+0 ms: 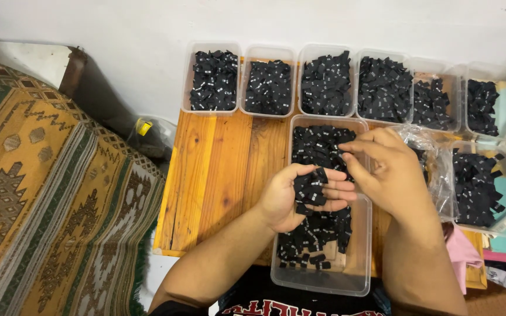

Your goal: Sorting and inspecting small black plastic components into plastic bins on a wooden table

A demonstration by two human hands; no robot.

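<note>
Over a wooden table (pixel 218 169), left hand (pixel 300 196) cups black labels (pixel 311 187); right hand (pixel 387 172) hovers, grip loosely curled.

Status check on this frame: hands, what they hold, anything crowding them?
Left hand cupped, shut on a bunch of black labels. Right hand fingers pinched just above it. Both over the clear tub of labels; plastic bag beside right hand.
</note>
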